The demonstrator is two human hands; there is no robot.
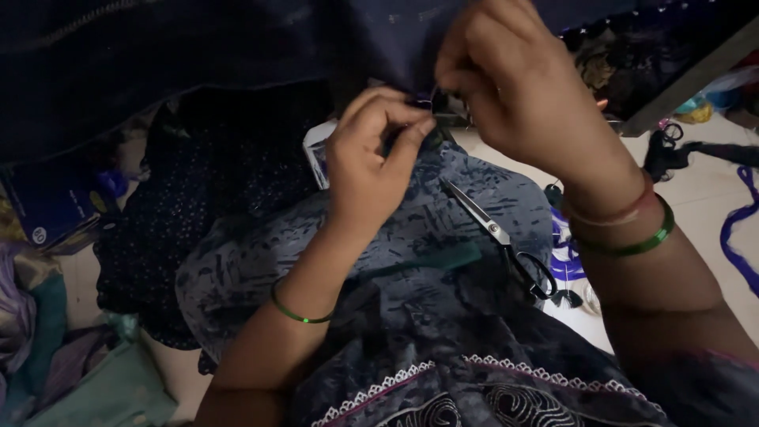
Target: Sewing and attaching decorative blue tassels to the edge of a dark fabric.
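We are seeing the dark navy cloth point(237, 47) hanging stretched overhead (lower edge pinched), a tiny purple bit point(423, 101) showing there.

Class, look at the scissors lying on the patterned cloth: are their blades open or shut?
Shut. The scissors lie flat on the blue patterned cloth, blades together in one narrow point, untouched by either hand.

Home tailoring corner, worked at floor level. Fabrics are piling all around: dark navy cloth point(198, 47) hanging overhead, teal cloth point(111, 387) lying on the pale tiled floor point(696, 198). Scissors point(498, 233) are resting on printed blue-grey fabric point(443, 213); purple thread scraps point(739, 237) are trailing nearby.
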